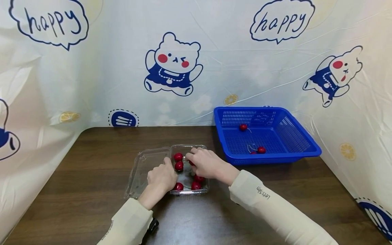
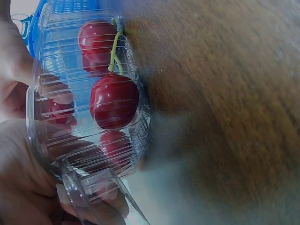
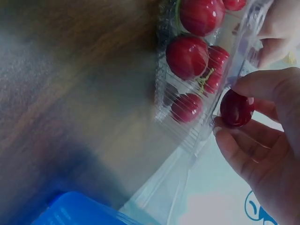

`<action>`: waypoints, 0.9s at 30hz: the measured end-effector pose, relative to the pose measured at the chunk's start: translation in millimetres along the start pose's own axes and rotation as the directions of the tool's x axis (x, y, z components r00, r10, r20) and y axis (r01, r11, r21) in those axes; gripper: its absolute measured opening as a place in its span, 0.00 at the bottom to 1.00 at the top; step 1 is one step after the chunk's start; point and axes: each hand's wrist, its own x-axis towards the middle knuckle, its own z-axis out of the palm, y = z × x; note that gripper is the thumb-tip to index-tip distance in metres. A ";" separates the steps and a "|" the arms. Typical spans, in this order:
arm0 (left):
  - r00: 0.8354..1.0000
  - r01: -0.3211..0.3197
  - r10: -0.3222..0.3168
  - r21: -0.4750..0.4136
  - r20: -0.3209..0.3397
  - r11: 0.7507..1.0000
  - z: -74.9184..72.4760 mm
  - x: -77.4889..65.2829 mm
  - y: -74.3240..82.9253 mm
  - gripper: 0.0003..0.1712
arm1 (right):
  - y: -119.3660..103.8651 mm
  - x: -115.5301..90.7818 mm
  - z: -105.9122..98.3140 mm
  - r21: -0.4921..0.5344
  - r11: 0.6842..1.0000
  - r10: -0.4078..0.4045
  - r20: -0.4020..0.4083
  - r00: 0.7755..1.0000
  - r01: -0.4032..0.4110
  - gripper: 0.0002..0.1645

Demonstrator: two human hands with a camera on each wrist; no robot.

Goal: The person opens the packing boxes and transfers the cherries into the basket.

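A clear plastic clamshell box (image 1: 190,192) lies on the table with its lid folded open to the left. Several red cherries (image 1: 179,166) with green stems sit inside, some along the left side and others near the front right corner. My left hand (image 1: 161,177) grips the box's left edge by the hinge, its fingers curled beneath the lid side in the left wrist view. Over the box's right part, my right hand (image 1: 206,164) pinches a dark red cherry (image 3: 236,108) between thumb and fingers, at rim height in the right wrist view.
A blue plastic basket (image 1: 275,159) with a few cherries (image 1: 243,127) stands at the back right, close to the box. The transparent lid (image 1: 146,172) lies flat left of the box. Behind the brown table (image 1: 76,190) hangs a printed curtain (image 1: 229,68).
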 end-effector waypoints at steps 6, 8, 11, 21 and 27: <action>1.000 -0.004 0.004 0.002 -0.006 1.000 -1.0 -0.9 0.2 0.18 | 2.4 0.0 -7.7 0.029 1.000 0.003 0.013 1.000 -0.003 0.13; 1.000 -0.008 0.008 -0.002 -0.017 1.000 -0.7 -1.0 0.1 0.16 | 3.1 -0.5 -9.9 0.035 0.999 0.008 0.015 1.000 -0.008 0.13; 1.000 -0.013 0.013 -0.007 -0.028 1.000 0.6 -0.7 -0.2 0.14 | 4.7 -1.6 -11.9 0.036 0.999 0.009 0.023 1.000 -0.010 0.12; 1.000 -0.006 0.006 -0.007 -0.020 1.000 1.0 -0.3 -0.7 0.15 | 12.4 -3.7 -19.1 0.047 0.999 0.026 0.026 0.999 -0.027 0.14; 1.000 -0.007 0.007 -0.003 -0.019 1.000 0.4 -0.9 -0.7 0.15 | 17.6 -6.5 -24.6 0.061 0.997 0.042 0.001 0.999 -0.042 0.14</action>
